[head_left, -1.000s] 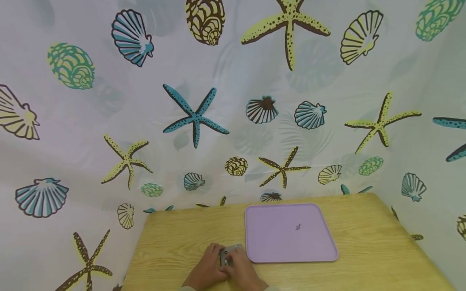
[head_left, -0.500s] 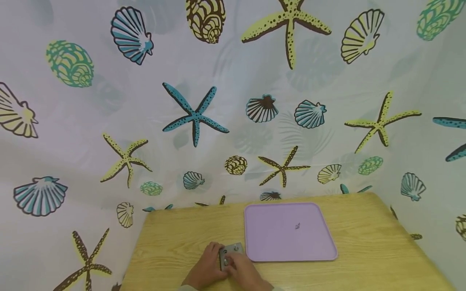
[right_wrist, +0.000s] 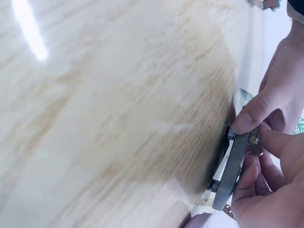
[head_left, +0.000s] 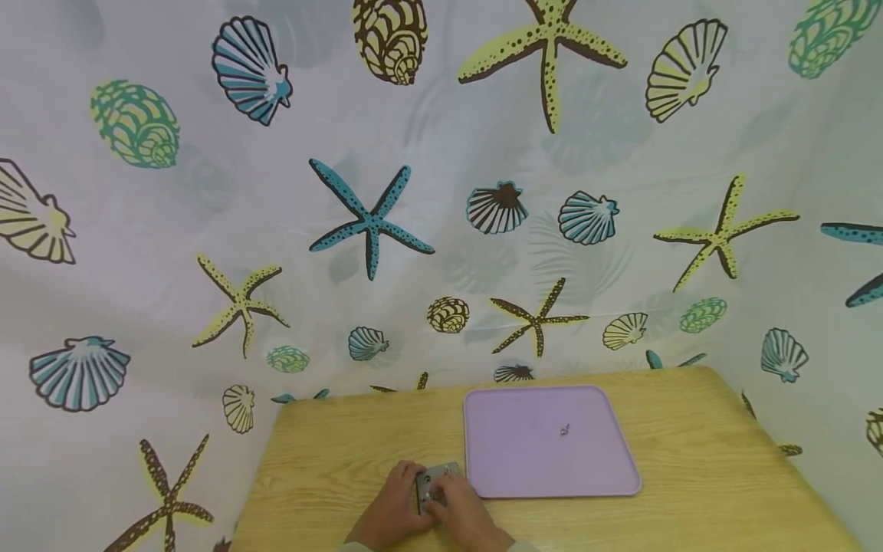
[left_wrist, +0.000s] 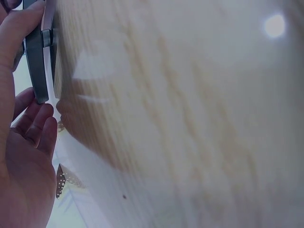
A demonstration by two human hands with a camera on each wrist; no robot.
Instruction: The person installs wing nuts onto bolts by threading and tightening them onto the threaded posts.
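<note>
A thick grey metal plate (head_left: 423, 498) with round fittings on its face lies on the table, left of the tray's near corner. Along its left side my left hand (head_left: 393, 506) grips it, thumb pressed to the near edge in the right wrist view. My right hand (head_left: 461, 515) reaches over the plate from the right. Its thumb and fingers pinch a small shiny metal nut (right_wrist: 255, 138) on the upper face, partly hidden by the fingertips. Short round studs (right_wrist: 214, 186) stick out beneath the plate (right_wrist: 231, 173), holding it slightly off the wood.
A shallow lilac tray (head_left: 552, 493) sits to the right of the hands. Small metal pieces (head_left: 565, 431) lie together on it, right of centre. The wood-grain table (head_left: 331, 437) is enclosed by a white curtain (head_left: 441, 153) printed with shells and starfish.
My right fingers drew back towards me half a second ago, baring more of the plate, and are now forward over it again. The left hand and plate have stayed in place.
</note>
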